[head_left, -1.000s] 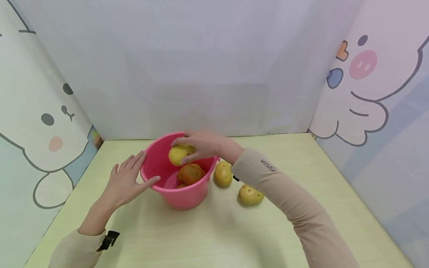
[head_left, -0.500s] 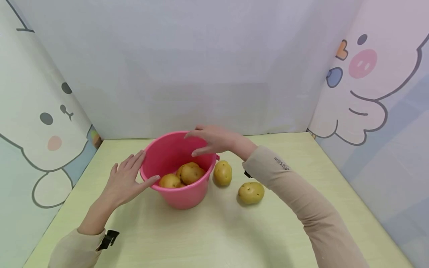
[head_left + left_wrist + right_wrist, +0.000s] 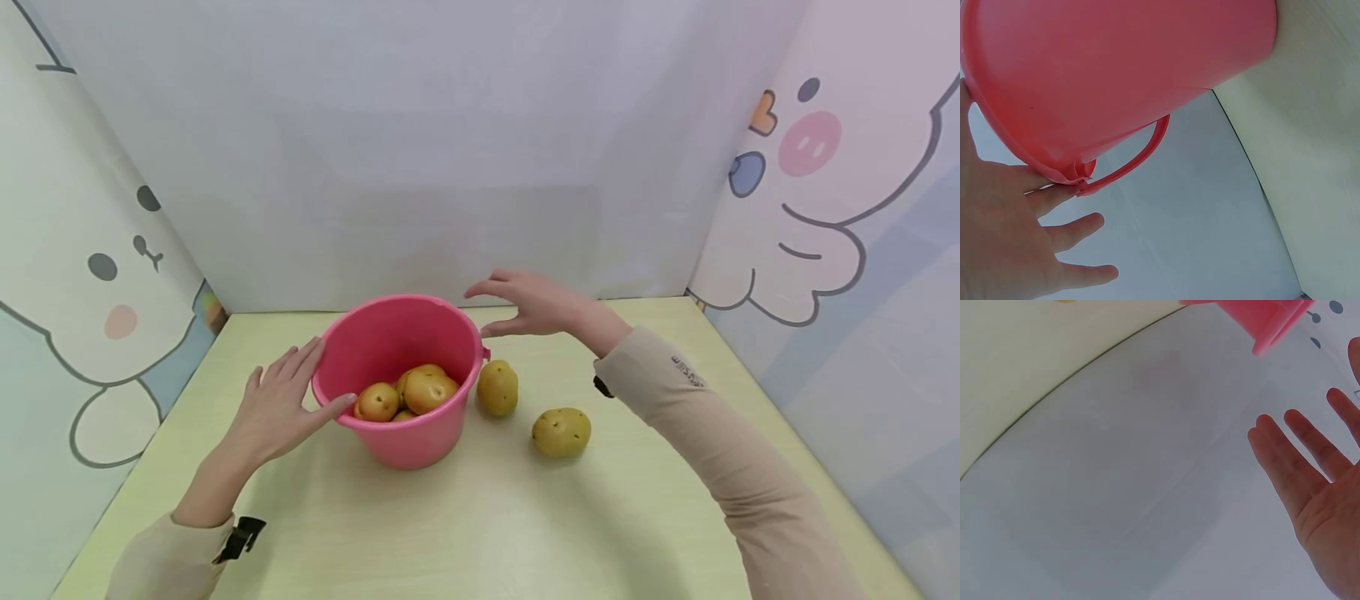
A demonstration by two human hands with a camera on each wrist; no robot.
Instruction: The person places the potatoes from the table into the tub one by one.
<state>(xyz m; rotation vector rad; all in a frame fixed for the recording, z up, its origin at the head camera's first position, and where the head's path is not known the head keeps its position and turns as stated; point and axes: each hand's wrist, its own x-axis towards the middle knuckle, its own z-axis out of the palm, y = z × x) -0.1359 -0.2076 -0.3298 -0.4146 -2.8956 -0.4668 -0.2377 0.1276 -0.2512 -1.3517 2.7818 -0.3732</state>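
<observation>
Presently, the pink bucket [image 3: 411, 442] stands on the pale yellow table [image 3: 450, 533], and around it one can read a clock in the head view. A little below nine o'clock is the left hand [image 3: 279, 407]: its fingers and thumb are straight and widely spread, and they touch the rim without curling around it. Close to the fingers, the left wrist view shows the curved handle [image 3: 1127, 167], joined to the rim. Inside the bucket lie several potatoes [image 3: 429, 392], gathered towards six o'clock. At two o'clock the right hand [image 3: 542, 305] hangs in the air; its fingers are stretched and apart, and it holds nothing. One loose potato [image 3: 497, 388] rests at three o'clock, just beside the bucket; a second potato [image 3: 562, 432] lies farther out, between three and four.
</observation>
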